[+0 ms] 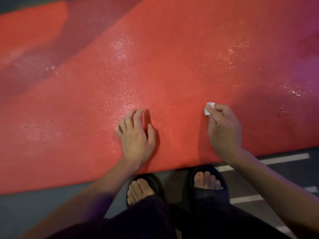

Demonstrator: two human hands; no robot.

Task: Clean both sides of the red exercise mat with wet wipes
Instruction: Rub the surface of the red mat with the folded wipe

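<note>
My left hand (136, 135) presses loose fingertips on the red mat (172, 57) near its front edge; beside it, apart, my right hand (222, 128) pinches a folded wet wipe (209, 108). The mat's long axis runs left-right, unwiped surface stretching away ahead, so the right hand leads.

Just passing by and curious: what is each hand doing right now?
Left hand: open, holding nothing, fingertips resting on the red mat.
Right hand: closed, pinching a small white wipe against the mat.
</note>
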